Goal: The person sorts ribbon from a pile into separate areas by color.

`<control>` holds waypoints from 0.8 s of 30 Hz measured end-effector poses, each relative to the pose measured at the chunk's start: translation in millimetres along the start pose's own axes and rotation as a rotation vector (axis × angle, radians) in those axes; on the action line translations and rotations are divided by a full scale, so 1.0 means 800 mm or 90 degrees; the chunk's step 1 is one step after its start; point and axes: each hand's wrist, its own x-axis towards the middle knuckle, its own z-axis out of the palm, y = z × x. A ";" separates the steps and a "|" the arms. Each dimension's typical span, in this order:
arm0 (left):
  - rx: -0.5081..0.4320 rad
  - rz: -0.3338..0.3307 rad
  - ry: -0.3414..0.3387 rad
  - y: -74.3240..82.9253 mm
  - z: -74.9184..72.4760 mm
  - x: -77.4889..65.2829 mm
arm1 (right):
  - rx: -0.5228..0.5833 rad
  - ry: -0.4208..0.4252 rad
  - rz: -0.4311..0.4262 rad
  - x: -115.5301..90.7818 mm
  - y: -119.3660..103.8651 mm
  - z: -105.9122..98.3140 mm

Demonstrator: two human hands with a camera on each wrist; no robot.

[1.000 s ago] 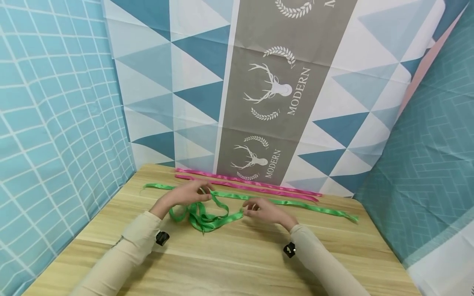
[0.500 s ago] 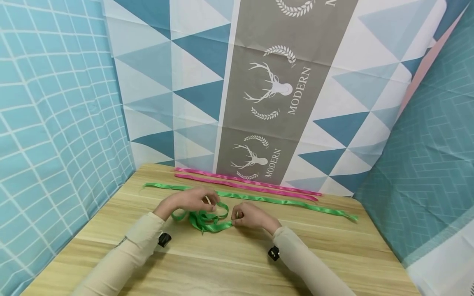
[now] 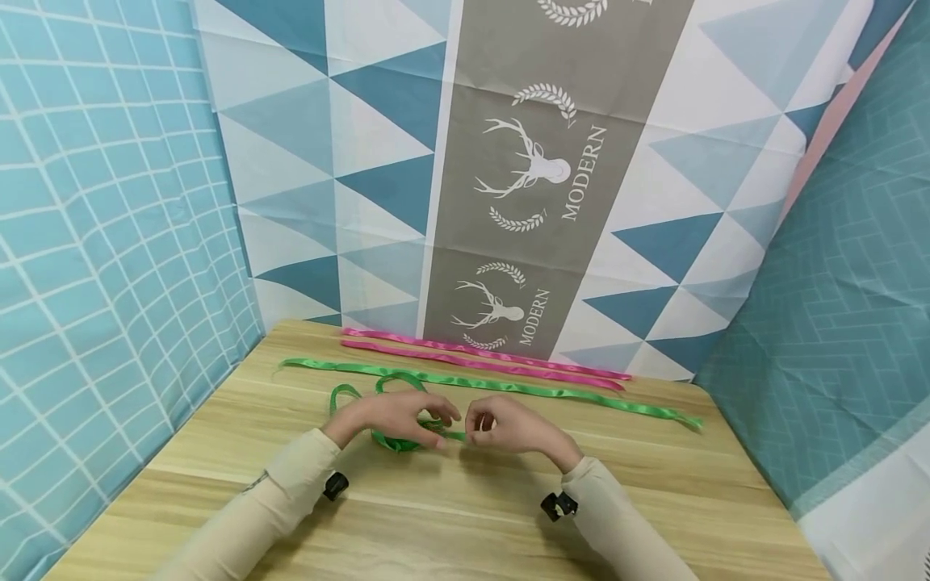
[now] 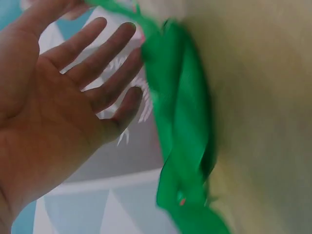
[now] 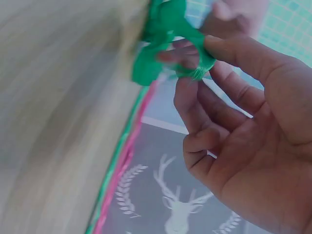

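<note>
A loose, tangled green ribbon (image 3: 392, 443) lies in loops on the table under my left hand (image 3: 398, 416). That hand hovers over it with fingers spread and relaxed; in the left wrist view the green ribbon (image 4: 180, 102) hangs beside the fingertips. Whether the left thumb touches it, I cannot tell. My right hand (image 3: 512, 426) pinches one frayed end of this ribbon between thumb and fingertips, and the right wrist view shows the ribbon (image 5: 168, 19) running from the pinch back to the bunch. The two hands are close together, a short stretch of ribbon between them.
Behind the hands a second green ribbon (image 3: 508, 388) lies stretched across the wooden table (image 3: 450, 524). Farther back, two pink ribbons (image 3: 501, 368) lie roughly parallel to it. Patterned cloth (image 3: 523, 161) hangs along the back edge, with blue cloths at both sides.
My left hand has moved right and toward me, off the loops at the back. The right hand went left, then slightly back right, still pinching the ribbon end.
</note>
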 end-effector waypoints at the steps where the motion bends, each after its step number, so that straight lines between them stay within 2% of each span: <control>1: 0.000 0.006 -0.009 0.000 0.004 0.003 | 0.005 -0.002 -0.004 -0.003 -0.002 -0.003; 5: 0.008 0.059 -0.025 0.001 0.013 0.011 | 0.030 -0.003 -0.010 -0.012 -0.007 -0.012; 9: 0.026 0.082 0.001 0.006 0.009 0.012 | 0.067 0.001 0.006 -0.021 -0.008 -0.025; 13: 0.020 0.079 0.008 0.015 -0.001 0.008 | 0.124 0.017 0.028 -0.031 -0.007 -0.042; 18: -0.024 0.064 -0.002 0.021 -0.010 0.004 | 0.165 0.063 0.015 -0.045 -0.003 -0.062; 24: -0.017 0.042 0.032 0.022 -0.018 -0.002 | 0.230 0.122 0.031 -0.058 0.000 -0.079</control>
